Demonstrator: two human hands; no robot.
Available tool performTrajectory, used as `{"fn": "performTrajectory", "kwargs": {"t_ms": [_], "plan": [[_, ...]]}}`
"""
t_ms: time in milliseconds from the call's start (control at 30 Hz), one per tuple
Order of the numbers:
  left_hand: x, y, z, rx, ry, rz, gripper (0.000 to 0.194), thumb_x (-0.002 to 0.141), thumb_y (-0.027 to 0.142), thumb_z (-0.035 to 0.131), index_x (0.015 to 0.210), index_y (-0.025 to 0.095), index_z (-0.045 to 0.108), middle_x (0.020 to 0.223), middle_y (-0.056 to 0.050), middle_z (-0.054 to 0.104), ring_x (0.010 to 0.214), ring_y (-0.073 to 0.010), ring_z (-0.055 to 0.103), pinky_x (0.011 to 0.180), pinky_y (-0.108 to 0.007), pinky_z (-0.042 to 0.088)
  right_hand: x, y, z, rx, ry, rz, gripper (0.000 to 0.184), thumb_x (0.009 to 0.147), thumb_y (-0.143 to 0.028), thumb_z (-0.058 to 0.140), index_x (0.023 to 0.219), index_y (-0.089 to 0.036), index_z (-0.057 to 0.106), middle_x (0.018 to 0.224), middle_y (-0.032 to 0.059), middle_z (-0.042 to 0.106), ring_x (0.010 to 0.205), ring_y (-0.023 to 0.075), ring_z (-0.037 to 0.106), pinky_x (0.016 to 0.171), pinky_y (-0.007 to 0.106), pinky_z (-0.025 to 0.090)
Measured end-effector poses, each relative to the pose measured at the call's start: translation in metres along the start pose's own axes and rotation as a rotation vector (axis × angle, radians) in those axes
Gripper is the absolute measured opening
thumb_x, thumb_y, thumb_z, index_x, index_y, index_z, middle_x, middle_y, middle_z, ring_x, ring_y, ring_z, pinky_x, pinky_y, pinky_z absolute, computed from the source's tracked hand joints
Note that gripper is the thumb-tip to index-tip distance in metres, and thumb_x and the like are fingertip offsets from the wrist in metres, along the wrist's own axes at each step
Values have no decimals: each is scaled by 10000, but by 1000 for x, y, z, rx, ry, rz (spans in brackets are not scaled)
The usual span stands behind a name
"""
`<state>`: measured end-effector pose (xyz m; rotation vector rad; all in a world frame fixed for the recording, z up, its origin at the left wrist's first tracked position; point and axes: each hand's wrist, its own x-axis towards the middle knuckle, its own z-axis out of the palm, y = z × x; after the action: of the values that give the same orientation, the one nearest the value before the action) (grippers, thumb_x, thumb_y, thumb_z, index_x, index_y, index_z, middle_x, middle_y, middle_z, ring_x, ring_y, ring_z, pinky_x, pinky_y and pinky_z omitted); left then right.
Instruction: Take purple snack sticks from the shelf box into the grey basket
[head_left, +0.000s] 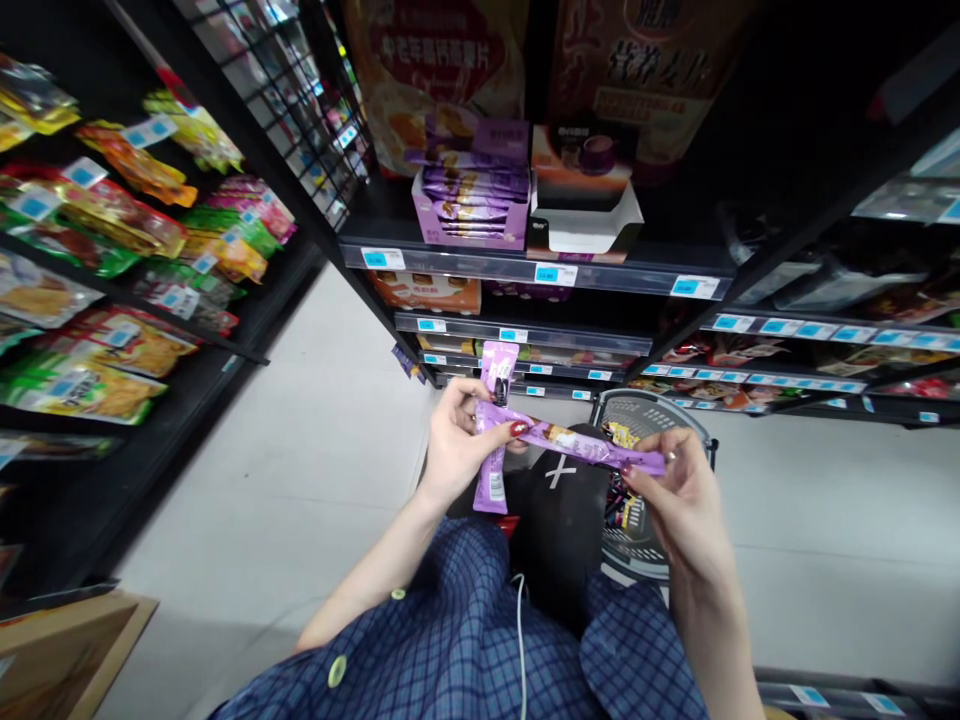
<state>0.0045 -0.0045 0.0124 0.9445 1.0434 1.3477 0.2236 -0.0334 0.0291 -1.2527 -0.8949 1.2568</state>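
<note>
My left hand (457,440) is closed on two long purple snack sachets. One sachet (496,430) stands upright in its grip. The other sachet (577,445) lies crosswise, and my right hand (686,495) pinches its far end. Both hands hover at waist height in front of a shelf. On that shelf stands a purple display box (471,200) with several matching sachets. Below my right hand sits a grey shopping basket (652,410) holding several packets.
Black shelving with blue price tags runs ahead and to the right. A white and brown display box (585,205) stands beside the purple one. Hanging snack bags (112,290) fill racks on the left. A pale floor aisle (315,470) runs between. A cardboard box corner (67,650) shows bottom left.
</note>
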Motion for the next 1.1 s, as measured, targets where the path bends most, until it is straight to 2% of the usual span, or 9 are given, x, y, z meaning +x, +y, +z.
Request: {"fn": "performTrajectory", "kwargs": {"t_ms": [100, 200, 300, 467, 600, 733, 900, 1000, 1100], "plan": [[-3, 0, -3, 167, -26, 85, 351, 664, 244, 754, 930, 204, 529, 866, 2, 649, 642, -140, 675, 581, -236, 565, 2, 1, -4, -24, -111, 123, 348, 650, -288, 744, 940, -246, 556, 782, -32, 598, 523, 95, 575, 493, 232, 486], [-3, 6, -7, 432, -143, 194, 200, 743, 232, 679, 941, 204, 672, 1003, -51, 680, 905, -195, 655, 815, -294, 531, 7, 5, -10, -105, -150, 181, 280, 608, -305, 778, 820, -188, 637, 708, 0, 634, 547, 127, 610, 537, 256, 514], [0, 12, -8, 576, -284, 162, 211, 750, 242, 673, 955, 218, 717, 993, -58, 707, 954, -220, 635, 911, -344, 471, 9, 9, -13, -189, -108, 134, 248, 552, -261, 812, 731, -174, 665, 643, -6, 638, 551, 120, 589, 526, 234, 478], [3, 14, -3, 440, -244, -74, 204, 604, 208, 784, 791, 161, 720, 835, -47, 725, 806, -196, 672, 772, -280, 516, 8, 9, -12, -327, -91, 20, 194, 562, -257, 796, 688, -177, 673, 601, -13, 620, 551, 109, 541, 500, 219, 419], [5, 9, -1, 360, -172, -150, 208, 517, 136, 810, 696, 144, 703, 753, -29, 713, 753, -177, 673, 724, -257, 531, 5, 7, -11, -393, -46, -11, 213, 557, -258, 792, 720, -180, 681, 636, -2, 639, 560, 116, 549, 503, 225, 430], [4, 7, 1, 165, -145, -246, 249, 487, 136, 819, 701, 125, 692, 745, -30, 703, 683, -178, 679, 627, -267, 571, 1, 5, -12, -364, -14, -36, 206, 566, -244, 785, 736, -187, 684, 663, 5, 652, 575, 122, 567, 510, 229, 450], [2, 8, 1, 9, -174, -337, 242, 517, 155, 820, 701, 106, 671, 691, -27, 686, 576, -168, 674, 581, -277, 588, 0, 3, -9, -174, 5, 17, 225, 546, -195, 796, 734, -190, 673, 690, 4, 656, 605, 124, 588, 538, 230, 481], [0, 4, 5, -27, -171, -303, 240, 558, 172, 809, 729, 112, 652, 716, -26, 685, 612, -168, 681, 620, -282, 587, 3, 6, 1, 81, 90, 30, 273, 555, -181, 786, 792, -205, 652, 716, -16, 640, 621, 106, 597, 592, 234, 515], [-4, -6, 11, -8, -151, -232, 239, 614, 226, 782, 770, 133, 628, 757, -18, 677, 669, -178, 684, 678, -322, 583, 6, 11, 16, 300, 155, 63, 299, 626, -199, 734, 888, -235, 596, 814, -20, 643, 711, 119, 626, 676, 300, 556]]}}
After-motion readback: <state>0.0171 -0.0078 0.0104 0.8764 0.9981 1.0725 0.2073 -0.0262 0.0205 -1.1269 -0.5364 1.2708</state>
